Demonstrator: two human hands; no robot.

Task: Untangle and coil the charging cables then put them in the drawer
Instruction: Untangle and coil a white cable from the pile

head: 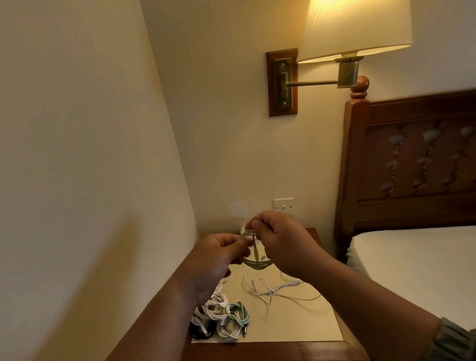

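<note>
We see both hands raised over the table (310, 329), working one white cable coil (258, 263) between them. The left hand (213, 258) pinches the loops at the coil's 10 o'clock; the right hand (282, 241) curls around the strands at its 12 o'clock. At 8 o'clock on the table we find a heap of bundled cables (218, 316), white, green and black. A loose white cable (272, 291) sprawls near the table's centre. A lit wall lamp (354, 11) glows at 1 o'clock.
</note>
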